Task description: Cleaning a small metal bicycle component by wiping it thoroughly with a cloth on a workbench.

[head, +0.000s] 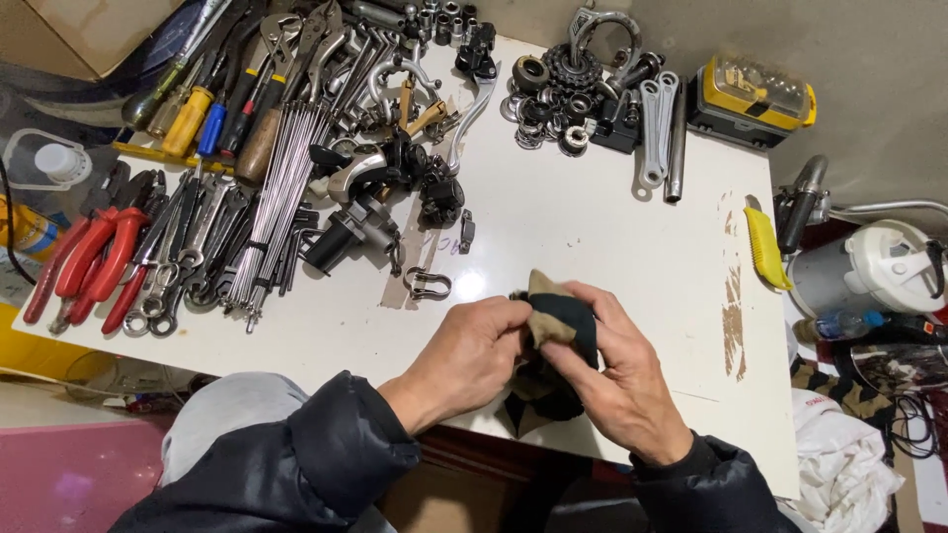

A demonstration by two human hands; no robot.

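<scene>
Both my hands hold a bunched cloth [558, 321], black and tan, just above the near part of a white table [592, 227]. My left hand [469, 355] pinches the cloth from the left. From the right, my right hand [617, 380] wraps its fingers over it. Anything inside the cloth is hidden. A small metal clamp [428, 284] lies on the table just beyond my left hand.
Red-handled pliers [94, 262], wrenches [183, 247], a bundle of thin steel spokes [281, 188], screwdrivers [197, 114] and black metal parts [395, 188] crowd the table's left. Sprockets and bearings [558, 94] lie far centre. A yellow bit case [755, 99], yellow knife [765, 247] and white kettle [874, 271] sit right.
</scene>
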